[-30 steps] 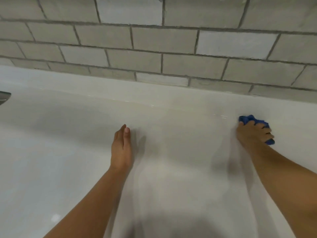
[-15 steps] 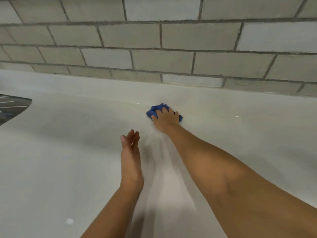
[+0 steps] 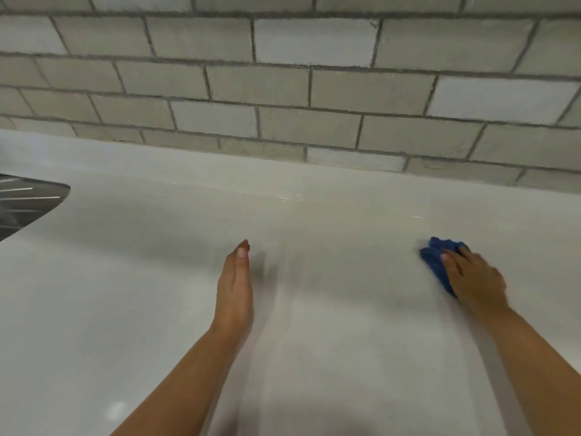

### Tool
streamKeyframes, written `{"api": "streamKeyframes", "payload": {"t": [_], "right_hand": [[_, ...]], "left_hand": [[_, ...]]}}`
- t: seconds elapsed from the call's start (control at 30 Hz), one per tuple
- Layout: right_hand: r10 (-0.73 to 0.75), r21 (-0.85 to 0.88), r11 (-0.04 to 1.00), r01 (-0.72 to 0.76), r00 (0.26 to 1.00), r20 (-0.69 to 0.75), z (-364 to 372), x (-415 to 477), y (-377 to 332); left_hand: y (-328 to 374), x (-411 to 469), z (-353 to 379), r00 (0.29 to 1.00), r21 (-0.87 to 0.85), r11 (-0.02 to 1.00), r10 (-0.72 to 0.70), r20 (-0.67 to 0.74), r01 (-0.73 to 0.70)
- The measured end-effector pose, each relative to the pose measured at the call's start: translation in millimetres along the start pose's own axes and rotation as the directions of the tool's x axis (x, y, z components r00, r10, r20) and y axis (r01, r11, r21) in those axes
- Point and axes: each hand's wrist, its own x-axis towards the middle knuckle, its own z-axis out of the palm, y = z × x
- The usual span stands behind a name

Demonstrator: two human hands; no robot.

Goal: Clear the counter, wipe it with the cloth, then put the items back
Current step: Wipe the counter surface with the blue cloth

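Our right hand (image 3: 474, 278) presses the blue cloth (image 3: 435, 259) flat-fingered on the bench (image 3: 125, 309), well right of our straight-fingered, empty left hand (image 3: 234, 291); next sweep likely leftward.

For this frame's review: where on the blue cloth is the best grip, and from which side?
Probably from above, palm down on the bunched middle of the blue cloth, as the right hand presses it now. It lies crumpled low on the counter, so no edge visibly stands up to pinch.
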Motion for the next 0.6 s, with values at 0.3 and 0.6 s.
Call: {"api": "streamKeyframes", "payload": {"t": [0.3, 0.6], "right_hand": [[0.050, -0.115, 0.993, -0.037, 0.993, 0.105, 11.6, -65.7, -122.0], [-0.779, 0.158, 0.624, 0.766, 0.626, 0.042, 25.6, -262.3, -237.1]], "left_hand": [[-1.8, -21.2, -49.9, 1.000, 0.050, 0.999, 0.014, 0.018, -0.015], [8.0, -37.7, -101.6, 1.000, -0.096, 0.995, -0.014, -0.008, 0.013]]}}
